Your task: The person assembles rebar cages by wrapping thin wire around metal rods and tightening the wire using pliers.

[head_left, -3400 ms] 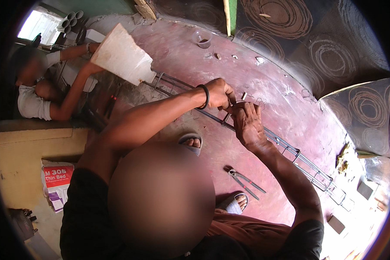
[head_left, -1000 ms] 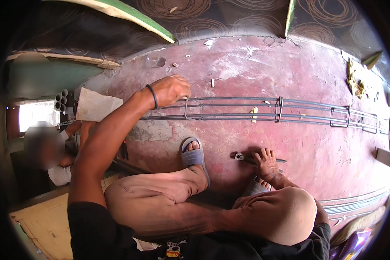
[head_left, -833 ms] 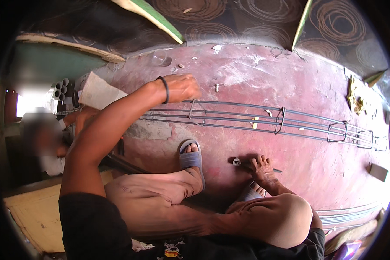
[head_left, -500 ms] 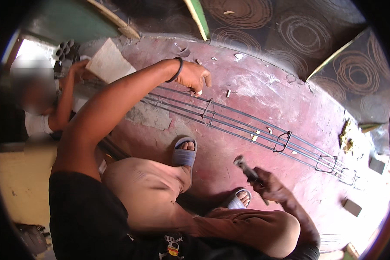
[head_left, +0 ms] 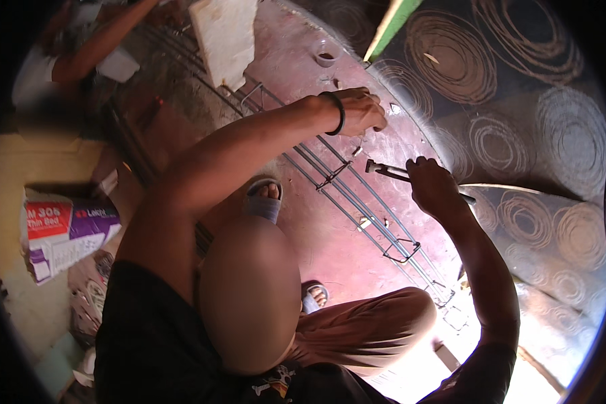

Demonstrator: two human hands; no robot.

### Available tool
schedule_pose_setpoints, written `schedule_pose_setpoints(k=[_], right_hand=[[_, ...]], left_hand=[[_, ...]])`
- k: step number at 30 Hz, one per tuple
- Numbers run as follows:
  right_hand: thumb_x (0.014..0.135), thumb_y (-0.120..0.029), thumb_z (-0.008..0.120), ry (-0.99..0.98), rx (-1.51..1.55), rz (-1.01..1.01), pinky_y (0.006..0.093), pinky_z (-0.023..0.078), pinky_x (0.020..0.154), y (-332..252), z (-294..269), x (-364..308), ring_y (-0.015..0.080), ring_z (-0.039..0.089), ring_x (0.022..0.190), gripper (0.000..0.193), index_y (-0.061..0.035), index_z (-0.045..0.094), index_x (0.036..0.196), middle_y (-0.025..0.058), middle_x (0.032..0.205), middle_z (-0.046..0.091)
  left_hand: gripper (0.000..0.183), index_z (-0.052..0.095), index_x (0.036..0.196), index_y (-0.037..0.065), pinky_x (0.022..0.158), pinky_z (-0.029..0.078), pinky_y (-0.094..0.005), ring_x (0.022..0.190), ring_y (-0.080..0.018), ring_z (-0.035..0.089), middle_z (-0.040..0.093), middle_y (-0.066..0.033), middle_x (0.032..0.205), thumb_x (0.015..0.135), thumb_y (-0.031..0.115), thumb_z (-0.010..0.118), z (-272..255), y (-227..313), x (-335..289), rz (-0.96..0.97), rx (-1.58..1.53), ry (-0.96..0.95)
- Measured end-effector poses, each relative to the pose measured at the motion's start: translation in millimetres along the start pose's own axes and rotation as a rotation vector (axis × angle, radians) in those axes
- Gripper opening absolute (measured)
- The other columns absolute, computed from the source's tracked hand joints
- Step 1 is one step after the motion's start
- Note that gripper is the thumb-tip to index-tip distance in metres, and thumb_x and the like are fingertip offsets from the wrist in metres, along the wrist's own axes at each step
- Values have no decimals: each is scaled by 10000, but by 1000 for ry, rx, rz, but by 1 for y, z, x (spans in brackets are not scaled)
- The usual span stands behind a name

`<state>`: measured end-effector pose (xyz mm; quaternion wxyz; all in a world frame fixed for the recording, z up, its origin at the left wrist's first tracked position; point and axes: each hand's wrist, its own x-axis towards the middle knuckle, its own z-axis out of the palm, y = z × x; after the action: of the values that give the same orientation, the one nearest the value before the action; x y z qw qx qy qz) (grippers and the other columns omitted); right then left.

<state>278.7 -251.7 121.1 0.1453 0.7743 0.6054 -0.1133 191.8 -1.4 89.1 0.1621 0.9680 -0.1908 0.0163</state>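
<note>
A long cage of steel reinforcing bars (head_left: 357,202), tied with square stirrups, runs across the reddish floor from far left to near right. My left hand (head_left: 360,113), with a black band at its wrist, is over the far side of the cage. Its fingers are curled down; whatever they may hold is hidden. My right hand (head_left: 431,185) is closed round the handles of dark metal pincers (head_left: 390,170), held up beyond the cage. The head of the pincers points left, a little below my left hand. One stirrup (head_left: 333,175) sits on the bars just below both hands.
A pale slab (head_left: 225,40) lies across the bars at far left, near another person's arm (head_left: 108,44). Dark sheets with chalky circles (head_left: 451,57) stand along the far side. A small cup (head_left: 326,55) and a printed bag (head_left: 71,232) are also about.
My right hand has lifted the pincers from beside my knee to beyond the cage, close to my left hand. The view has turned, and the printed bag has come into it.
</note>
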Motion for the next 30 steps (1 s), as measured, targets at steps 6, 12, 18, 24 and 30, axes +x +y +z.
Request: schedule_pose_setpoints(k=[6, 12, 18, 24, 30], right_hand=[[803, -3, 565, -72, -254, -103, 405, 538, 780, -10, -12, 47, 316, 582, 957, 298, 67, 513, 1088, 196, 1008, 573], [816, -53, 585, 18, -405, -109, 426, 522, 728, -22, -13, 59, 287, 589, 930, 235, 6, 571, 1043, 148, 975, 596], [858, -177, 629, -12, -472, -250, 500, 490, 753, -18, -37, 75, 269, 613, 906, 98, -93, 674, 884, 107, 875, 638], [807, -196, 729, -711, 139, -107, 386, 527, 596, -8, -75, 105, 203, 658, 626, 206, -4, 657, 791, 120, 712, 671], [662, -185, 844, -876, 433, -68, 337, 521, 484, -22, -85, 103, 196, 642, 526, 615, 12, 499, 1132, 153, 692, 649]], left_hand=[[263, 621, 967, 60, 854, 495, -424, 1047, -298, 580, 588, -77, 1053, 713, 17, 674, 17, -5, -8, -136, -210, 91], [373, 577, 1051, 90, 865, 495, -446, 1025, -304, 592, 522, -83, 1089, 701, 32, 691, 17, -2, -5, -167, -249, 129], [550, 505, 1254, 82, 936, 482, -439, 1133, -330, 551, 519, -125, 1216, 731, 39, 667, 30, -5, -7, -228, -250, 140], [656, 367, 1397, 11, 1046, 425, -403, 1229, -340, 494, 487, -195, 1304, 832, 156, 668, 35, 13, -41, -361, -427, 516], [368, 545, 1199, 30, 964, 452, -422, 1129, -327, 544, 569, -168, 1168, 888, 207, 630, 37, 24, -90, -687, -483, 292]])
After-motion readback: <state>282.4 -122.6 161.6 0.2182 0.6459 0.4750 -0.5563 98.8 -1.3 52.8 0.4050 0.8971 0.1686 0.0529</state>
